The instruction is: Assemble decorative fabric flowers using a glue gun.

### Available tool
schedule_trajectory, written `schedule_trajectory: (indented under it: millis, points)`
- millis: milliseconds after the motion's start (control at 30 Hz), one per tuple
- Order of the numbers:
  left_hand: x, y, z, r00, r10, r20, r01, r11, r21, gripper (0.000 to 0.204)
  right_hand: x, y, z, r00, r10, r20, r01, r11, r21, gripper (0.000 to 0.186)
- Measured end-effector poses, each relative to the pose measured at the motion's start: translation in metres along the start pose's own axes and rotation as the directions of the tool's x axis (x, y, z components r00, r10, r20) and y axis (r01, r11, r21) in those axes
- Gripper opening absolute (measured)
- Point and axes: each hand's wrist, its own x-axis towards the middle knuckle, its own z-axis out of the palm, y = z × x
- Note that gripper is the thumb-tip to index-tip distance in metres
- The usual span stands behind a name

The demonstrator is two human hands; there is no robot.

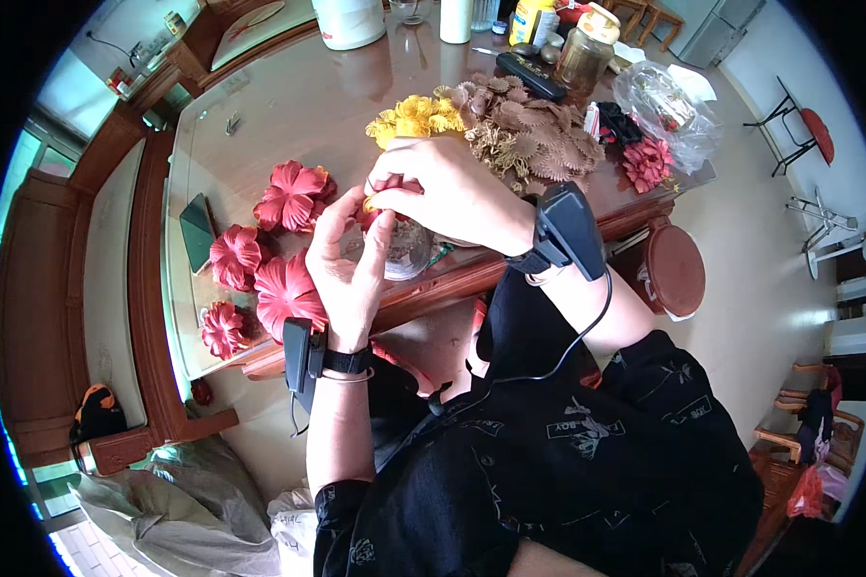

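Red flower piece [365,215] sits above the table's near edge, pinched between the fingertips of the left hand [344,286] and the right hand [464,188]. Just below them stands a clear container [409,258] with greyish bits inside, too blurred to name. Along the far side are a white bucket [350,23], a yellow bottle [533,21] and a brownish see-through jar [585,60] with a pale lid; I cannot tell what they contain. A clear plastic bag [700,146] encloses something pale with red spots. The piece itself is small and deep red, with a yellow spot; fingers partly cover it.
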Motion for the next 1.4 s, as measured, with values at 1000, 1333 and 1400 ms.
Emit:
schedule_trajectory:
  millis: [1000, 1333, 1400]
  points:
    - [-0.024, -0.002, -0.023, 0.988, -0.149, -0.037, 0.14, 0.974, -0.177, 0.024, -0.075, 0.037, -0.001, 0.979, 0.202, 0.008, -0.2, 0.973, -0.112, 0.019]
    - [-0.069, -0.005, -0.036, 0.95, -0.298, 0.092, 0.311, 0.932, -0.187, 0.015, -0.118, 0.07, 0.028, 0.992, 0.095, -0.08, -0.124, 0.808, -0.576, 0.014]
    - [-0.078, -0.005, -0.039, 0.942, -0.324, 0.092, 0.336, 0.924, -0.181, 0.014, -0.116, 0.068, 0.028, 0.989, 0.081, -0.123, -0.135, 0.84, -0.526, 0.008]
